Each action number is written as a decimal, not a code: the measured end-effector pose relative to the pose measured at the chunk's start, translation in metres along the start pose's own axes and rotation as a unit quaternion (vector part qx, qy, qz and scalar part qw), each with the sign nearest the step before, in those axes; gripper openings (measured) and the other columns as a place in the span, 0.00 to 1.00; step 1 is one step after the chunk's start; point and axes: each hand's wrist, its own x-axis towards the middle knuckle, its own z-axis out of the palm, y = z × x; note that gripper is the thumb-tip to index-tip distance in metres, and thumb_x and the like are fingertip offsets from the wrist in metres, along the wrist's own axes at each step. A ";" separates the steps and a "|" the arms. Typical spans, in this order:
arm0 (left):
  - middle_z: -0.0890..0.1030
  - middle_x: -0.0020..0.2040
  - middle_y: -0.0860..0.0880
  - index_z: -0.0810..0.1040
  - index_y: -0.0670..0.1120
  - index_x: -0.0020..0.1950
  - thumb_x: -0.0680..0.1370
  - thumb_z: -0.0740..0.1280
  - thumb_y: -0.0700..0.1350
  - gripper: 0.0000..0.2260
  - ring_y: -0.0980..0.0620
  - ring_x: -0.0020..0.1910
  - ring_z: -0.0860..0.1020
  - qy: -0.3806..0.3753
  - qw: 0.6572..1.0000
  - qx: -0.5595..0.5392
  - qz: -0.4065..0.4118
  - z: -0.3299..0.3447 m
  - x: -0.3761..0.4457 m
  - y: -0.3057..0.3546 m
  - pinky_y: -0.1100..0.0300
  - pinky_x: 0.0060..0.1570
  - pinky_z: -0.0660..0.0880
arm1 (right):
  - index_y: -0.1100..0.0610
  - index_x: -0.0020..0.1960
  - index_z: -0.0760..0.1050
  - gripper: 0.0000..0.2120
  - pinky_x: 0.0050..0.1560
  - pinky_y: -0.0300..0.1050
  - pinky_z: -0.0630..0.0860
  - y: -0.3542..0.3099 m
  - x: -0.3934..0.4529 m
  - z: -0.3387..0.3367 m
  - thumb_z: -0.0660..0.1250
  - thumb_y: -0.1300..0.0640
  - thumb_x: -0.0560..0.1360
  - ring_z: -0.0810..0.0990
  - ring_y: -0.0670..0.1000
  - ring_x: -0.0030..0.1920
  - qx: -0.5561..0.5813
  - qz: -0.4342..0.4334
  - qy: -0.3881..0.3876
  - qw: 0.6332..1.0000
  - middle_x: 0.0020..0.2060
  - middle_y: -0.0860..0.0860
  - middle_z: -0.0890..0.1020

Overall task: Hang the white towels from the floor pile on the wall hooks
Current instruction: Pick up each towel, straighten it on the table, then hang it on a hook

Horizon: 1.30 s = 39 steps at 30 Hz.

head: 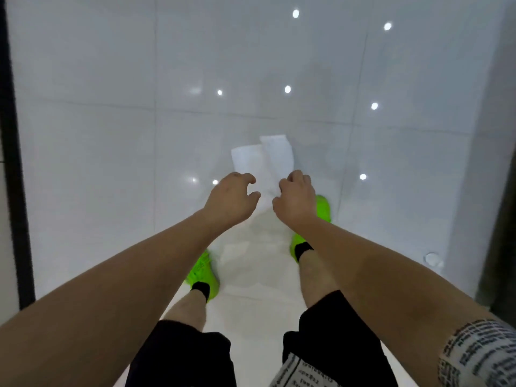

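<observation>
Newsprint-style lettering on the sleeve (pixel 474 356) is too blurred to read.

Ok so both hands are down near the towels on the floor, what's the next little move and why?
Probably close the left hand on the white towel. That hand hovers open with curled fingers just above it, while the right hand already appears to pinch a towel edge. No hooks show in this view, so a two-handed hold seems to come first, then lifting.

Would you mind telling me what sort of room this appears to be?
Probably a bathroom or similar tiled indoor room: glossy white floor tiles reflecting ceiling spotlights, white towels lying on the floor, and what may be a round floor drain.
</observation>
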 end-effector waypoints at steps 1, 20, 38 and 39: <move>0.74 0.67 0.47 0.73 0.49 0.70 0.80 0.64 0.50 0.18 0.47 0.62 0.74 0.011 1.000 0.007 0.013 -0.021 -0.016 0.017 0.57 0.60 0.68 | 0.61 0.49 0.78 0.08 0.49 0.50 0.69 -0.007 -0.008 -0.034 0.65 0.60 0.70 0.72 0.59 0.54 -0.015 -0.029 0.024 0.999 0.51 0.56 0.75; 0.77 0.40 0.51 0.81 0.48 0.47 0.78 0.64 0.48 0.07 0.50 0.41 0.74 0.259 0.884 0.033 0.389 -0.366 -0.286 0.269 0.62 0.34 0.68 | 0.53 0.40 0.66 0.07 0.35 0.45 0.64 -0.166 -0.238 -0.536 0.62 0.56 0.75 0.74 0.55 0.38 -0.049 -0.153 0.394 0.905 0.32 0.48 0.72; 0.81 0.41 0.50 0.81 0.49 0.42 0.75 0.68 0.52 0.08 0.51 0.44 0.78 0.188 0.745 -0.024 0.639 -0.369 -0.490 0.306 0.60 0.36 0.71 | 0.61 0.43 0.72 0.08 0.37 0.44 0.73 -0.191 -0.499 -0.535 0.71 0.59 0.74 0.75 0.50 0.39 0.339 -0.018 0.585 0.737 0.38 0.54 0.76; 0.81 0.40 0.49 0.81 0.48 0.42 0.75 0.69 0.53 0.09 0.51 0.43 0.78 0.178 0.745 -0.020 0.642 -0.361 -0.501 0.308 0.60 0.36 0.72 | 0.60 0.43 0.72 0.07 0.35 0.43 0.74 -0.188 -0.512 -0.532 0.69 0.62 0.75 0.76 0.52 0.40 0.378 -0.024 0.586 0.716 0.39 0.55 0.76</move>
